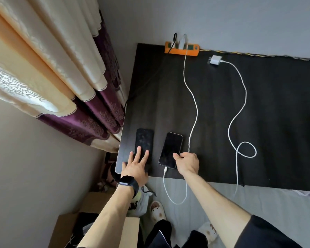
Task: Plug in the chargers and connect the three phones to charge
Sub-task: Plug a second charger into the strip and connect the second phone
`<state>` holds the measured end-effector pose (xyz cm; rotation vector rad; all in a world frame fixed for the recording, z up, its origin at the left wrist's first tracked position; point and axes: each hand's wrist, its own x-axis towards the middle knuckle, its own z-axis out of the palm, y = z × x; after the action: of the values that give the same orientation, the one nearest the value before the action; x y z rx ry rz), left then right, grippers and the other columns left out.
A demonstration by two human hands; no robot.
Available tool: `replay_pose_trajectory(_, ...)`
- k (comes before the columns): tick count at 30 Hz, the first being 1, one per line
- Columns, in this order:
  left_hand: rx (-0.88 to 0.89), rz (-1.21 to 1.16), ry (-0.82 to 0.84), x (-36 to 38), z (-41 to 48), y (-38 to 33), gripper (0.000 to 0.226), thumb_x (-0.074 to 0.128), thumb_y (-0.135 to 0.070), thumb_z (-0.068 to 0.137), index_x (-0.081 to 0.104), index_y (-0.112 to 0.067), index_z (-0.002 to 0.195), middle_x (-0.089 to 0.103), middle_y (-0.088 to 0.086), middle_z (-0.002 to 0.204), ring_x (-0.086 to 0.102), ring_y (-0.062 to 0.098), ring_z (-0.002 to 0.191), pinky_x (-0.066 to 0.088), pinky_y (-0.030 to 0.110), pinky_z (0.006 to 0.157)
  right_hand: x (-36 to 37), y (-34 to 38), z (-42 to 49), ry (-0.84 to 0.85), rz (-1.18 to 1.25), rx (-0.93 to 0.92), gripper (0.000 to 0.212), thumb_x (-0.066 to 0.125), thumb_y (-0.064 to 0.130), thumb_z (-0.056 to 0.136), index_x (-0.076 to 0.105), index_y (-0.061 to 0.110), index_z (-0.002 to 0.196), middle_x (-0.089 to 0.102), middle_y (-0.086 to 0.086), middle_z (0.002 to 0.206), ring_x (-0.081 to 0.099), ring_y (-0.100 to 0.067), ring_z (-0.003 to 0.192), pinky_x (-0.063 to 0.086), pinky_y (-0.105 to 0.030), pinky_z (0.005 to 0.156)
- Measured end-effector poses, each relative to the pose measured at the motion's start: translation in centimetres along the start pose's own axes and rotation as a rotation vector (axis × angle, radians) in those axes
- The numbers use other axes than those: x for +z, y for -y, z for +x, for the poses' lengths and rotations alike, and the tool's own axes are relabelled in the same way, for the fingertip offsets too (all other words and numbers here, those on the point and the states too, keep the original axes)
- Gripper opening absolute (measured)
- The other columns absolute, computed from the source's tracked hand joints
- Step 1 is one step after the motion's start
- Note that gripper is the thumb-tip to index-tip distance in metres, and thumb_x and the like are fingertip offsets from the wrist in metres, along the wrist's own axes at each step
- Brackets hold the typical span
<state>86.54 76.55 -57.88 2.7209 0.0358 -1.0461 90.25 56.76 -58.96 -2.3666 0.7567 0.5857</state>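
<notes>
The left hand (135, 165) lies flat, fingers spread, on the left phone (143, 138) at 7 o'clock; the right hand (187, 162) pinches the cabled phone (171, 147) at 6 o'clock. Its cable (197, 112) droops off the tabletop (276, 113) edge, so a snag could drag it down.

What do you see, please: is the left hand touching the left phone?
Touching: the head view shows the left hand with fingers flat on the left phone.

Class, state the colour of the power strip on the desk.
Orange power strip, with dark green sockets; head view.
</notes>
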Motion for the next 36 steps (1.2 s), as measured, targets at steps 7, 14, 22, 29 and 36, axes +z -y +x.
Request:
replay_pose_trajectory(7, -0.011, 0.021, 0.042, -1.6, -0.2, -0.5, 0.084, 0.051, -0.026, 0.097, -0.007, -0.037, 0.158, -0.021, -0.004, 0.165, -0.008, 0.028, 0.154, 0.013, 0.055, 0.121, -1.4, 1.4, 1.5, 0.049, -0.036, -0.009, 0.034, 0.063, 0.037, 0.095, 0.072, 0.010, 0.113, 0.068, -0.013, 0.120, 0.063, -0.033, 0.111, 0.049, -0.032, 0.089)
replay_pose_trajectory(14, -0.011, 0.018, 0.052, -1.9, -0.6, -0.7, 0.082, 0.052, -0.025, 0.097, -0.002, -0.036, 0.158, -0.017, -0.004, 0.167, -0.003, 0.028, 0.154, 0.010, 0.057, 0.121, -1.3, 1.4, 0.5, -0.026, -0.087, -0.003, 0.033, 0.068, 0.034, 0.092, 0.060, 0.009, 0.112, 0.063, -0.015, 0.120, 0.062, -0.036, 0.110, 0.049, -0.036, 0.083)
replay_pose_trajectory(22, -0.008, 0.023, -0.021, -2.8, 0.0, -0.9, 0.071, 0.050, -0.029, 0.095, 0.017, -0.030, 0.158, -0.003, 0.002, 0.168, 0.011, 0.032, 0.152, 0.015, 0.059, 0.120, -3.0, -0.1, 0.6, 0.176, 0.103, -0.124, 0.042, 0.065, 0.038, 0.092, 0.061, 0.018, 0.128, 0.065, -0.004, 0.125, 0.062, -0.021, 0.107, 0.048, -0.029, 0.089)
replay_pose_trajectory(29, 0.084, -0.037, -0.158, -0.7, -2.4, -7.3, 0.051, 0.052, -0.035, 0.094, 0.046, -0.023, 0.143, 0.015, 0.011, 0.165, 0.031, 0.039, 0.143, 0.029, 0.051, 0.116, -10.7, -10.9, -5.7, 0.121, 0.755, -0.054, 0.008, 0.069, 0.023, 0.093, 0.073, 0.025, 0.099, 0.076, 0.004, 0.100, 0.075, -0.013, 0.089, 0.059, -0.032, 0.081)
replay_pose_trajectory(36, 0.302, -0.076, -0.055, 5.6, -7.2, -21.1, 0.055, 0.054, -0.037, 0.094, 0.043, -0.027, 0.146, 0.027, 0.008, 0.160, 0.035, 0.031, 0.142, 0.030, 0.044, 0.117, -18.9, -27.2, -10.0, -0.098, 0.796, 0.118, 0.010, 0.068, 0.015, 0.094, 0.071, 0.023, 0.089, 0.077, -0.010, 0.101, 0.073, -0.012, 0.075, 0.053, -0.031, 0.070)
